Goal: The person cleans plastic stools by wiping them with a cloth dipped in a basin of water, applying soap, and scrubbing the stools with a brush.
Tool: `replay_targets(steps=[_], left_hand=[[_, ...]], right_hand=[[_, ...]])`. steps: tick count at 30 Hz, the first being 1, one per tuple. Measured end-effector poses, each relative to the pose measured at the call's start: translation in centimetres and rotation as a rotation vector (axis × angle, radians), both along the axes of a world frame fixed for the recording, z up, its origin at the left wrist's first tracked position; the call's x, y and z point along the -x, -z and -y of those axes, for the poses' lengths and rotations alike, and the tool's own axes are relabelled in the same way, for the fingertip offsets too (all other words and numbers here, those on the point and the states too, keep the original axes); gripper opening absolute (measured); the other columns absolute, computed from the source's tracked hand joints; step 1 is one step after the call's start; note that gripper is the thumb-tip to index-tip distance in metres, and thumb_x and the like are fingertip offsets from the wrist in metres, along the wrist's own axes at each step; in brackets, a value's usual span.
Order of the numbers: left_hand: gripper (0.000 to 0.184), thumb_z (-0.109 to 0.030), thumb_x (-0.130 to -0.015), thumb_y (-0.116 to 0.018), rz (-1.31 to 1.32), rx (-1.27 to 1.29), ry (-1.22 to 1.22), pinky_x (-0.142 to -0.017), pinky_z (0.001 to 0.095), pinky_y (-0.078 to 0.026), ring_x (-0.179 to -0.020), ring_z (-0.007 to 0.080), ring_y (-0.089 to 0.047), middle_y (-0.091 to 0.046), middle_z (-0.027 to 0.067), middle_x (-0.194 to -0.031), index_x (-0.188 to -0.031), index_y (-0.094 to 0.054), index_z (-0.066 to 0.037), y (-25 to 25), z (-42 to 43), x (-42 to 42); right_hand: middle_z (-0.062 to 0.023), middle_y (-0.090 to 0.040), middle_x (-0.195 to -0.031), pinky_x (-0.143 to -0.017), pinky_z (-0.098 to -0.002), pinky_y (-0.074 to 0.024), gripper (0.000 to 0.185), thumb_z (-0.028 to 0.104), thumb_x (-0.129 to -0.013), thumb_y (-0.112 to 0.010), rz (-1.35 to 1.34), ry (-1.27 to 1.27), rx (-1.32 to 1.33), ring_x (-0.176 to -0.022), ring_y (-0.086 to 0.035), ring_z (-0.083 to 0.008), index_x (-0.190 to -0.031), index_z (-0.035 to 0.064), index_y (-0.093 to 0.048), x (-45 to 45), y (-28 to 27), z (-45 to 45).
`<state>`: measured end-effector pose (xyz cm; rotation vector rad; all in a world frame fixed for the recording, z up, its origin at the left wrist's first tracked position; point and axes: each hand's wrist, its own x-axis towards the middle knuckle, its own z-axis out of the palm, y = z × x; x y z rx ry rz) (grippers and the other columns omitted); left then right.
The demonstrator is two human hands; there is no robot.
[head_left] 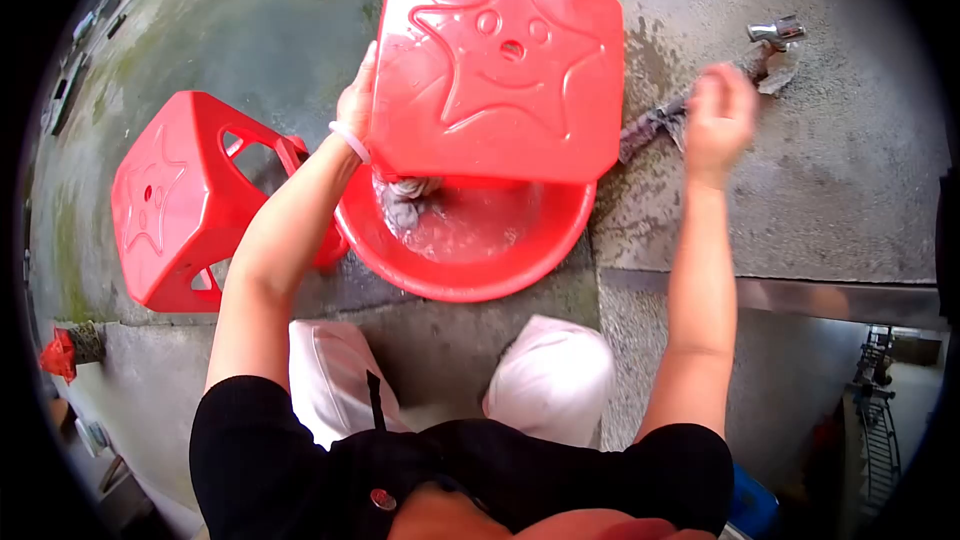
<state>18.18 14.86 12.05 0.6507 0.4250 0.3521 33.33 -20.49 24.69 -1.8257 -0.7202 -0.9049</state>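
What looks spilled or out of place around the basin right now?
Dark, wet-looking splotches mark the concrete slab just to the right of the raised red stool. They lie outside the red basin, so they may be splashed water. No damage shows on the stool's seat.

First stool (590,70) above the far part of the basin (460,285); cloth (402,215) in the basin; second stool (165,210), left; metal fitting (777,32), far right.

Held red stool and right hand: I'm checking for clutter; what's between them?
Between the held stool and right hand, bunched cloth lies on concrete in the head view.
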Motion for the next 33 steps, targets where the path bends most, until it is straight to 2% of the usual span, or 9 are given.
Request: replay_targets(steps=[2,5,8,11,17,21,23,28,33], left_hand=[[0.058,-0.050,-0.092,-0.056,-0.167,-0.113,-0.072,-0.081,0.0342,-0.054,-0.094,0.0220,-0.065,-0.065,0.0140,-0.111,-0.117,-0.060,0.002,-4.7,3.4,0.8],[0.066,-0.059,-0.091,-0.050,-0.403,-0.420,-0.235,-0.066,0.0344,-0.050,-0.070,0.0193,-0.061,-0.067,0.0089,-0.080,-0.087,-0.068,0.004,-7.4,5.4,-1.1],[0.076,-0.062,-0.092,-0.045,-0.484,-0.681,-0.298,-0.063,0.0403,-0.043,-0.062,0.0194,-0.051,-0.061,0.0128,-0.065,-0.069,-0.063,0.008,-9.6,7.7,-2.5],[0.066,-0.056,-0.094,-0.049,-0.410,-0.566,-0.242,-0.073,0.0299,-0.051,-0.078,0.0166,-0.062,-0.067,0.0105,-0.089,-0.094,-0.065,0.008,-13.7,9.5,-3.4],[0.070,-0.057,-0.096,-0.042,-0.462,-0.692,-0.288,-0.067,0.0340,-0.049,-0.070,0.0190,-0.060,-0.066,0.0131,-0.078,-0.081,-0.064,0.008,-22.1,13.9,-4.3],[0.074,-0.056,-0.097,-0.036,-0.787,-1.146,-0.169,-0.069,0.0457,-0.045,-0.076,0.0443,-0.059,-0.057,0.0320,-0.074,-0.070,-0.060,0.009,-22.0,15.0,-5.8],[0.074,-0.057,-0.096,-0.036,-0.863,-1.108,-0.078,-0.071,0.0483,-0.044,-0.077,0.0481,-0.057,-0.058,0.0319,-0.076,-0.071,-0.061,0.007,-23.4,17.1,-5.8],[0.074,-0.059,-0.095,-0.039,-0.785,-1.032,-0.075,-0.074,0.0485,-0.044,-0.077,0.0451,-0.058,-0.061,0.0307,-0.078,-0.074,-0.063,0.008,-21.8,16.1,-4.7],[0.068,-0.053,-0.095,-0.050,-0.771,-0.835,-0.222,-0.061,0.0347,-0.044,-0.061,0.0149,-0.049,-0.058,0.0110,-0.062,-0.069,-0.063,0.008,-24.3,16.9,-1.9]], right_hand=[[-0.0103,-0.065,-0.099,-0.075,-0.0281,-0.0493,0.021,0.012,-0.087,-0.063,0.353,0.136,-0.208,-0.091,-0.059,-0.0166,-0.104,0.0002,-0.063,1.1,-8.2,1.0],[-0.0130,-0.067,-0.097,-0.076,-0.0323,-0.0492,0.030,0.021,-0.087,-0.062,0.001,0.131,0.138,-0.087,-0.061,-0.0207,-0.104,-0.0032,-0.066,-3.5,-14.7,2.3],[-0.0037,-0.062,-0.087,-0.065,-0.0240,-0.0522,0.034,0.016,-0.091,-0.057,-0.352,0.157,0.168,-0.080,-0.058,-0.0085,-0.122,0.0012,-0.062,-5.3,-13.2,1.7],[-0.0092,-0.061,-0.108,-0.080,-0.0318,-0.0567,0.040,0.002,-0.090,-0.054,-0.692,-0.134,-0.212,-0.091,-0.061,-0.0151,-0.130,-0.0018,-0.053,-3.5,-13.8,2.1],[-0.0124,-0.046,-0.136,-0.097,-0.0307,-0.0477,0.068,-0.004,-0.086,-0.060,-0.946,-0.603,-0.496,-0.115,-0.053,-0.0187,-0.145,-0.0053,-0.025,-3.7,-13.8,5.1],[-0.0148,-0.046,-0.137,-0.104,-0.0324,-0.0387,0.067,-0.004,-0.086,-0.059,-0.929,-0.517,-0.473,-0.121,-0.050,-0.0204,-0.145,-0.0058,-0.027,-3.7,-13.5,4.7],[-0.0156,-0.053,-0.129,-0.102,-0.0332,-0.0397,0.054,0.004,-0.087,-0.062,-0.781,-0.331,-0.402,-0.118,-0.051,-0.0199,-0.136,-0.0075,-0.041,-2.8,-13.4,3.6],[-0.0171,-0.056,-0.120,-0.100,-0.0443,-0.0443,0.050,0.039,-0.100,-0.039,-1.504,-0.310,-1.219,-0.113,-0.054,-0.0307,-0.118,-0.0049,-0.053,1.4,-10.2,4.8],[-0.0194,-0.050,-0.128,-0.104,-0.0475,-0.0434,0.035,0.020,-0.098,-0.042,-1.488,-0.316,-1.671,-0.121,-0.050,-0.0345,-0.119,-0.0080,-0.049,-0.5,-7.5,2.9]])
